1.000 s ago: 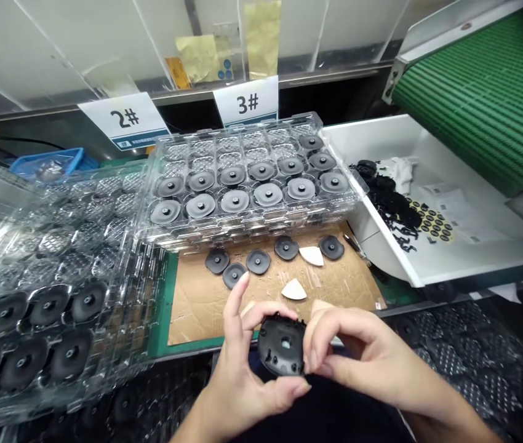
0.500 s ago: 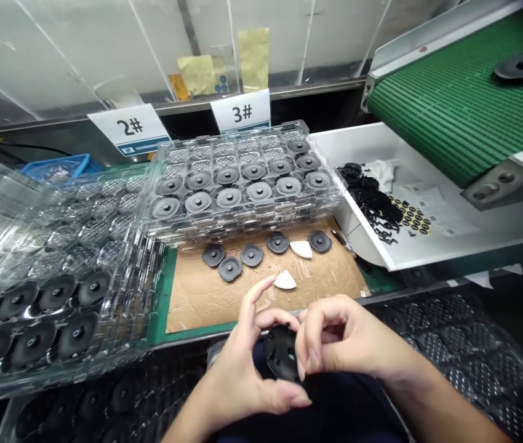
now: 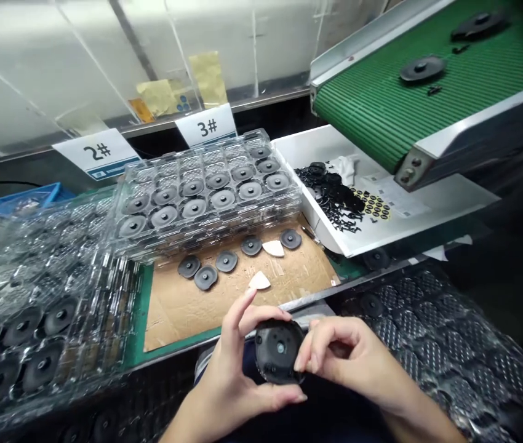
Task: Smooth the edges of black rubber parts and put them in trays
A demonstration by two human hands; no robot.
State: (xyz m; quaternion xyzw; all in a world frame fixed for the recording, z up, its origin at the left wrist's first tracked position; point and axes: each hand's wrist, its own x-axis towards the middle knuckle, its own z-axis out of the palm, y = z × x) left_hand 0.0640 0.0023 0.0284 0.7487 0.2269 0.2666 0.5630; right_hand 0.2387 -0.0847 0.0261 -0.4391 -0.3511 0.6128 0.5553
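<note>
Between the thumb and fingers of my left hand [image 3: 243, 363] is a black round plastic part [image 3: 280, 347], a pale dot at its centre. My right hand [image 3: 349, 357] pinches at the right edge of that part; whether a smaller piece sits between those fingertips is hidden. Beyond my hands, several grey knobbed discs [image 3: 227, 261] lie on a cardboard sheet [image 3: 178, 320]. Two white wedge-shaped pieces lie there too, the nearer wedge [image 3: 259, 281] just past my left fingertips.
Clear trays [image 3: 206, 212] with grey discs stand stacked behind the cardboard, more trays [image 3: 44, 277] at left. To the right, a white bin [image 3: 321, 224] holds small black parts below a green conveyor belt [image 3: 381, 117] carrying discs. A dark tray [image 3: 427, 332] sits lower right.
The view has swung right, showing more of the conveyor. The black part has turned so its round face shows more fully. Both hands stay on it.
</note>
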